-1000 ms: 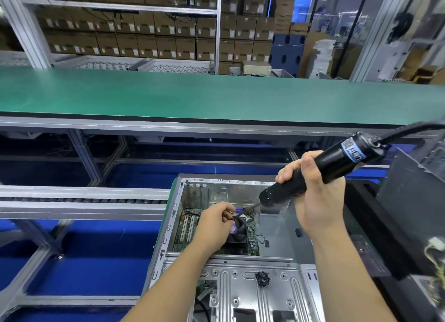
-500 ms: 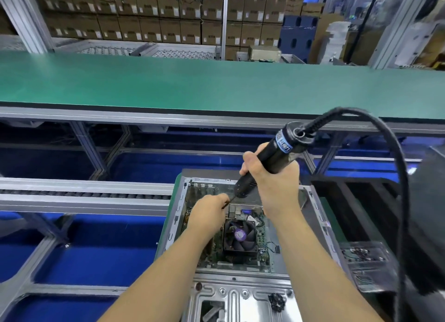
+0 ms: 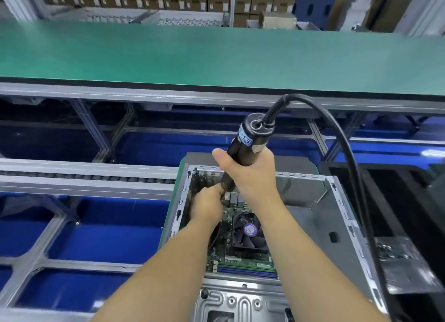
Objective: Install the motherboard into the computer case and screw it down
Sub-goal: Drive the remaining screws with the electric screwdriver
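An open grey computer case (image 3: 313, 215) lies flat in front of me. Inside it sits the green motherboard (image 3: 243, 261) with a black cooler fan (image 3: 250, 232). My right hand (image 3: 250, 174) grips a black electric screwdriver (image 3: 250, 138), held nearly upright, its tip down at the board's far left corner. My left hand (image 3: 207, 206) is pinched around the screwdriver's tip there; the bit and any screw are hidden by the fingers.
The screwdriver's thick black cable (image 3: 346, 158) arcs over the case to the right. A green conveyor belt (image 3: 216, 56) runs across behind. A roller rail (image 3: 84, 174) lies to the left. Black trays (image 3: 397, 225) stand on the right.
The screwdriver swung from a slant to nearly upright and moved left toward the board's far left corner. My left hand went with the tip. The view tilted down over the case.
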Demonstrator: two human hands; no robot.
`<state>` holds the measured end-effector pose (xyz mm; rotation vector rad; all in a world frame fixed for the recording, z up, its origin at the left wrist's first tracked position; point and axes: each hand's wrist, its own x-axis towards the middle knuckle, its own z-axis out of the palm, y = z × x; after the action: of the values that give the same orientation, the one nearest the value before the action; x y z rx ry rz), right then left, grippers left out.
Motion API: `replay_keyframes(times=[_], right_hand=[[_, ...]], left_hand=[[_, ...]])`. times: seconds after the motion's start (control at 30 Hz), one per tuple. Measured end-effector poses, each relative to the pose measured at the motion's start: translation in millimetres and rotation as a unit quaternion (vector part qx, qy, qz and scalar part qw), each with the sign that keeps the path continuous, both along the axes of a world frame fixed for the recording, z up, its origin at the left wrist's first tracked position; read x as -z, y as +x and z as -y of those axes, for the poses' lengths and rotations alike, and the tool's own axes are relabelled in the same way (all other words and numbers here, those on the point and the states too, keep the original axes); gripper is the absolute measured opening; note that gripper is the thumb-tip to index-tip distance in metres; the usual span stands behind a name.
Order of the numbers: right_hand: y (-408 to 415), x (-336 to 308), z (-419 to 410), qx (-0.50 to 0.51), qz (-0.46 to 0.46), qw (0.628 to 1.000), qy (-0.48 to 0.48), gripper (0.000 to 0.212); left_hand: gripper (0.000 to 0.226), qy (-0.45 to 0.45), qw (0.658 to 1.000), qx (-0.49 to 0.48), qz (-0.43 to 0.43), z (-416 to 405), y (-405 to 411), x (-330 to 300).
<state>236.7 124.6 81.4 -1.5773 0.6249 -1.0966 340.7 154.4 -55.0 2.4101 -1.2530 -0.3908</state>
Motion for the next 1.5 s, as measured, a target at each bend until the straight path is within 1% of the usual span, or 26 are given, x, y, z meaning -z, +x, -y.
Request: replay_keyframes(times=[0.13, 0.3, 0.43, 0.5, 0.6, 0.67, 0.77, 0.83, 0.9, 1.03, 1.2, 1.37, 1.5], right_hand=[[0.8, 4.8, 2.1, -0.020, -0.018, 1.000, -0.014, 0.034], [-2.4, 6.3, 5.8, -0.027, 0.000, 1.000, -0.002, 0.035], [-2.1, 5.8, 7.5, -0.023, 0.000, 1.000, 0.002, 0.039], [-1.4, 6.1, 7.9, -0.024, 0.001, 1.000, -0.001, 0.038], [0.4, 8.4, 8.2, -0.028, 0.005, 1.000, -0.002, 0.036], [2.6, 11.5, 8.6, -0.028, 0.006, 1.000, -0.001, 0.037], [5.2, 16.9, 9.9, -0.025, 0.010, 1.000, 0.011, 0.039], [6.1, 20.6, 11.7, -0.021, 0.010, 1.000, 0.016, 0.041], [7.7, 23.5, 13.0, -0.014, 0.005, 1.000, 0.019, 0.044], [11.3, 29.3, 15.2, -0.005, -0.001, 1.000, 0.023, 0.049], [12.7, 32.4, 17.3, -0.013, 0.002, 1.000, 0.021, 0.048], [12.9, 31.5, 19.4, -0.003, 0.011, 1.000, 0.023, 0.047], [13.7, 30.8, 19.7, -0.002, 0.012, 1.000, 0.026, 0.041]], left_hand=[[0.034, -0.004, 1.000, -0.011, -0.021, 3.4, -1.4, 6.6], [0.024, -0.006, 1.000, 0.005, 0.003, 2.1, -2.8, 7.8], [0.026, -0.015, 1.000, 0.002, -0.005, 2.4, -3.4, 4.9], [0.027, -0.020, 1.000, -0.005, -0.010, 1.7, -3.1, 4.4], [0.030, -0.024, 0.999, -0.025, -0.036, 0.9, -3.7, 4.0], [0.032, -0.033, 0.996, -0.045, -0.071, 1.4, -3.7, 4.8], [0.042, -0.046, 0.989, -0.064, -0.128, 1.2, -3.2, 7.1], [0.044, -0.039, 0.987, -0.075, -0.138, 0.9, -2.8, 9.6], [0.042, -0.026, 0.987, -0.086, -0.132, 0.3, -2.4, 10.9], [0.038, 0.006, 0.992, -0.085, -0.090, 1.1, -1.4, 16.9], [0.038, 0.012, 0.987, -0.111, -0.117, 3.4, -3.3, 22.7], [0.038, 0.022, 0.987, -0.120, -0.108, 5.2, -3.8, 23.9], [0.040, 0.034, 0.986, -0.127, -0.105, 6.5, -4.1, 24.2]])
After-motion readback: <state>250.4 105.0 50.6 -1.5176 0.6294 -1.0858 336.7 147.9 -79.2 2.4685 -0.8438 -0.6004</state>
